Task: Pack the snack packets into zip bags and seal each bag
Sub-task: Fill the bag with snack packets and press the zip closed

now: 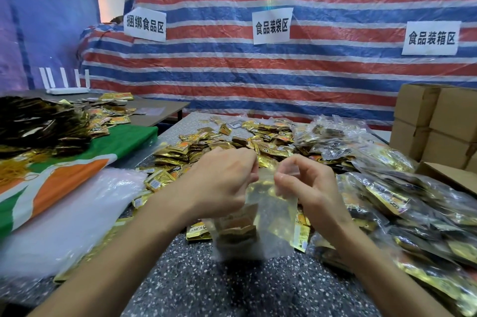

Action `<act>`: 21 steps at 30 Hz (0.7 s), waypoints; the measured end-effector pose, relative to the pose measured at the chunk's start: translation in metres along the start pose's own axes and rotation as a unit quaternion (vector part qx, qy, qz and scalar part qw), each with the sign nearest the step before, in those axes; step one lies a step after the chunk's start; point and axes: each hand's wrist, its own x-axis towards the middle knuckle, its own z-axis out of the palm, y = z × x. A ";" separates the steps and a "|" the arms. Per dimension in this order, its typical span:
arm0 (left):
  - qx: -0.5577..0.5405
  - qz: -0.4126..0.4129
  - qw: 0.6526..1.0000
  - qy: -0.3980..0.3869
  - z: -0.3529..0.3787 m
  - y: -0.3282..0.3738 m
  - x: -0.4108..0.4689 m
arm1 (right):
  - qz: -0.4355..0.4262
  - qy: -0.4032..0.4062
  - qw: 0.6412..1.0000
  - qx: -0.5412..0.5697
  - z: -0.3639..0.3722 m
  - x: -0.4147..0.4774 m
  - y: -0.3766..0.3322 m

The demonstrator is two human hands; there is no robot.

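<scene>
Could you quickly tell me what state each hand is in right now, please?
Left hand: closed, pinching the top edge of the zip bag.
Right hand: closed, pinching the same bag's top edge on the other side.

- The left hand [222, 182] and right hand [307, 187] pinch the top of a clear zip bag [260, 216].
- Gold snack packets [235, 229] sit inside it.
- More packets [224, 143] cover the speckled worktop [206, 278].
- Filled bags [413, 203] lie on the right, near brown boxes [436, 123].

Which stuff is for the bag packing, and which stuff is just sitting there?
For the job: zip bag in the left hand and right hand, loose snack packets, filled bags.
Just lying about: cardboard boxes, white router, yellow rubber bands, paper signs.
</scene>
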 end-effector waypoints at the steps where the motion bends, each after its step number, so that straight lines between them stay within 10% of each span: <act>1: 0.002 0.007 1.000 -0.012 -0.001 0.000 0.000 | 0.004 -0.035 0.999 -0.025 -0.004 0.003 -0.003; 21: -0.001 0.043 0.999 0.006 0.007 -0.007 -0.004 | -0.039 -0.143 0.902 -0.406 -0.016 0.012 -0.046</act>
